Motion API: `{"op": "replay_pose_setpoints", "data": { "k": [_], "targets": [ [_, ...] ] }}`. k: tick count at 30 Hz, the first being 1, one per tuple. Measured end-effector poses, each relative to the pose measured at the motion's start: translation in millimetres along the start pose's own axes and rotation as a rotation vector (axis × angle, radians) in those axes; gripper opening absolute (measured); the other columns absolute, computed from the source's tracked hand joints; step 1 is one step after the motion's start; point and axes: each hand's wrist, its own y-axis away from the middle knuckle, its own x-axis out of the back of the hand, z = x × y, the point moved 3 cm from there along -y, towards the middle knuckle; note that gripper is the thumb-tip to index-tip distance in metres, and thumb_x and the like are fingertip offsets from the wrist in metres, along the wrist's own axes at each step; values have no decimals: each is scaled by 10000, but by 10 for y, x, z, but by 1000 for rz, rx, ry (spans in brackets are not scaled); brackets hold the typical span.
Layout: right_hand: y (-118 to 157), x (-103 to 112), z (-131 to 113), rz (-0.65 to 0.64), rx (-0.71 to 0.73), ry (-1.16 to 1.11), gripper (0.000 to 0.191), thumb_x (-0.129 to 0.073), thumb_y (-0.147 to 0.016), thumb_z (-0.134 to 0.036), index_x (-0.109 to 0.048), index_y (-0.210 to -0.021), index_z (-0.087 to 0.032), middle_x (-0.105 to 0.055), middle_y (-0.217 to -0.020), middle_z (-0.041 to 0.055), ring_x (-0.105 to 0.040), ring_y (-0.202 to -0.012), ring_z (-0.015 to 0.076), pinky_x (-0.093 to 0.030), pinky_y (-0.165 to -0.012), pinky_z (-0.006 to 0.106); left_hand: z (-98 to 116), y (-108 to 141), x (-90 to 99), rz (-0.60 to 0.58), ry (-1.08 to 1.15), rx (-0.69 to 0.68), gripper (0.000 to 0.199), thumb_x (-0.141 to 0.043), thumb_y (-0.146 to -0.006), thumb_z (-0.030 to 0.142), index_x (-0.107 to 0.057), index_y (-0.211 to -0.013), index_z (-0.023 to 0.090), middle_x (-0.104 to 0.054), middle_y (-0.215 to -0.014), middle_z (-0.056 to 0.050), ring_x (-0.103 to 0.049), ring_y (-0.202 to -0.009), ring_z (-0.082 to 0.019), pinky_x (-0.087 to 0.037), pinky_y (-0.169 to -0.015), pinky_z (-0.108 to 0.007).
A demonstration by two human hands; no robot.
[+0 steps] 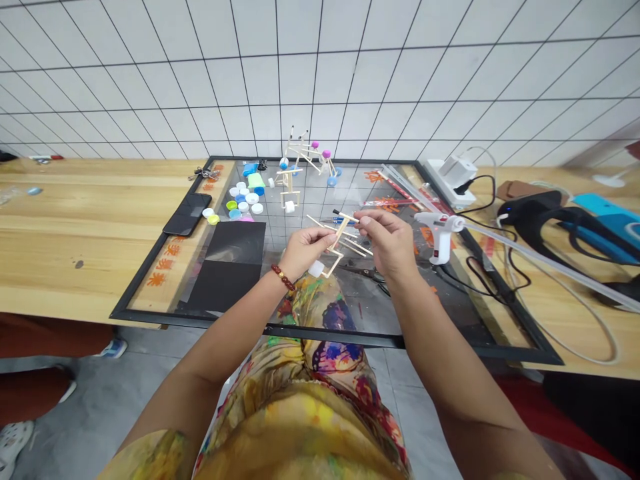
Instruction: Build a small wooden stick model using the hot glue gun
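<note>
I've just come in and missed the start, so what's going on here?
A person's left hand holds a small wooden-stick frame, with the right hand pinching a dark-tipped stick at its upper end; whether the two are joined is hard to tell. Loose sticks lie beneath on a glassy panel, a glue gun to the right, plastic caps to the left.

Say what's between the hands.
Head view: a stick frame in the left hand, a black-tipped stick in the right hand, loose sticks on the glass below.
</note>
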Motion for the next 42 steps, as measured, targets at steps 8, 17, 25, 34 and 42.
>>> {"op": "replay_pose_setpoints", "data": {
  "k": [8,17,25,34,42],
  "targets": [
    [11,-21,30,16,-12,112,155,-765,-674,-336,-739,-751,-204,-674,-687,-9,-540,-618,118,-438,-606,266,-71,-9,-34,-51,57,45,292,-763,-706,404,-721,-854,156,-696,-728,-27,-616,-680,-122,-481,-669,-255],
    [3,-8,76,22,43,160,164,-747,-706,-367,-720,-735,-208,-663,-687,-7,-557,-619,129,-455,-606,279,-93,-10,-26,-37,61,78,253,-753,-724,351,-723,-880,153,-682,-726,-23,-599,-656,-106,-462,-601,-224],
    [37,-22,47,-8,114,244,150,-736,-736,-359,-734,-750,-210,-687,-707,-1,-577,-632,134,-462,-626,290,-53,-39,-46,-36,107,3,352,-789,-688,456,-750,-881,164,-680,-709,-18,-590,-660,-115,-474,-646,-263],
    [86,-49,-48,-58,263,363,105,-702,-775,-325,-728,-749,-227,-696,-727,0,-597,-676,147,-474,-679,309,-9,-15,-35,-8,100,10,305,-804,-666,442,-752,-784,166,-651,-644,-5,-561,-627,-111,-466,-666,-284],
    [89,-47,-68,-79,327,362,69,-705,-783,-307,-733,-767,-246,-705,-742,3,-617,-702,162,-485,-687,326,22,1,-42,-9,78,4,305,-795,-666,471,-737,-718,177,-642,-640,-5,-550,-635,-119,-459,-651,-283]
  ]
}}
